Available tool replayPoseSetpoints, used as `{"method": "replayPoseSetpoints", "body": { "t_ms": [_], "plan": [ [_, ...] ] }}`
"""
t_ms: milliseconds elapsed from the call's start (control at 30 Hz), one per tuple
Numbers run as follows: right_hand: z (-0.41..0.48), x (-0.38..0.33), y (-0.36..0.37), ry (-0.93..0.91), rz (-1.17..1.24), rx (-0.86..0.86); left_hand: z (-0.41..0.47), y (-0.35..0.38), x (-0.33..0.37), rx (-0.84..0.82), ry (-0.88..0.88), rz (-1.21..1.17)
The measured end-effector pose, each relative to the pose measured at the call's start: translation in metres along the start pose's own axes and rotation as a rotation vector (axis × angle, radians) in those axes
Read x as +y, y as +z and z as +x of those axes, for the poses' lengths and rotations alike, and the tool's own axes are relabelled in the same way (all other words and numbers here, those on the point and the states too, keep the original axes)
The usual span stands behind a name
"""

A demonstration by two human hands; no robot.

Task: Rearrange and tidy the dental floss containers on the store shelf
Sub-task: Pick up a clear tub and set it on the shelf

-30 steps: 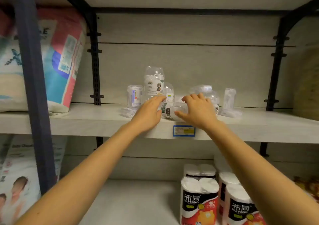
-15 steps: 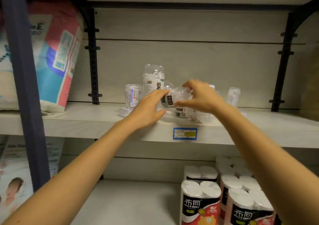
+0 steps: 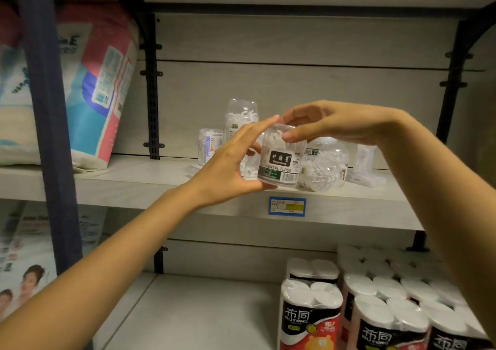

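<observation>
Together, left hand [image 3: 225,170] and right hand [image 3: 346,124] grasp the floss jar [image 3: 280,161] (sideways jar [image 3: 322,174] behind).

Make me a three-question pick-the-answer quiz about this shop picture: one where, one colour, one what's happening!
1. Where are the toilet paper packs? A. lower shelf B. top shelf C. floor
2. Border of the price tag: A. red B. blue C. green
3. The dental floss jar is: A. lying flat B. held upright by the left hand and right hand C. spilled open
Answers: 1 A, they stand there, below the floss; 2 B, its frame is blue; 3 B, both hands grip it, label upright.
</observation>
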State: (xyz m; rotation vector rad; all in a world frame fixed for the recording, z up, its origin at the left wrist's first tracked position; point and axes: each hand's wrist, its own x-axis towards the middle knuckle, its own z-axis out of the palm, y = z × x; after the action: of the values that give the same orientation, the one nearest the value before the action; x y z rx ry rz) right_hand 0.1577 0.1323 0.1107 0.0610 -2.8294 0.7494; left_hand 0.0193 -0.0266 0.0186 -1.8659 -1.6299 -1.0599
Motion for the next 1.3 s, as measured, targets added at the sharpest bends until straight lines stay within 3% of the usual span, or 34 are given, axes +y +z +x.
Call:
{"method": "replayPoseSetpoints", "body": {
  "t_ms": [100,267,400,533,767,1067,1300],
  "plan": [
    [0.005,-0.003,0.01,-0.023,0.075,0.026,-0.008,-0.004,0.001,0.045,-0.017,0.039],
    [0.031,-0.018,0.05,-0.077,0.203,0.222,-0.031,-0.031,-0.011,0.135,-0.059,0.169],
    [0.069,-0.039,0.078,-0.139,0.219,0.309,-0.051,-0.071,-0.025,0.058,-0.177,0.135],
    [0.114,-0.057,0.101,-0.136,0.211,0.291,-0.062,-0.112,-0.049,0.066,-0.308,0.04],
    [0.199,-0.079,0.149,-0.046,0.177,0.297,-0.066,-0.166,-0.109,0.036,-0.453,0.234],
    [0.234,-0.074,0.185,-0.005,0.11,0.279,-0.084,-0.17,-0.154,-0.07,-0.529,0.329],
    [0.249,-0.071,0.188,-0.039,-0.063,0.373,-0.073,-0.168,-0.169,-0.19,-0.596,0.432]
  ]
}}
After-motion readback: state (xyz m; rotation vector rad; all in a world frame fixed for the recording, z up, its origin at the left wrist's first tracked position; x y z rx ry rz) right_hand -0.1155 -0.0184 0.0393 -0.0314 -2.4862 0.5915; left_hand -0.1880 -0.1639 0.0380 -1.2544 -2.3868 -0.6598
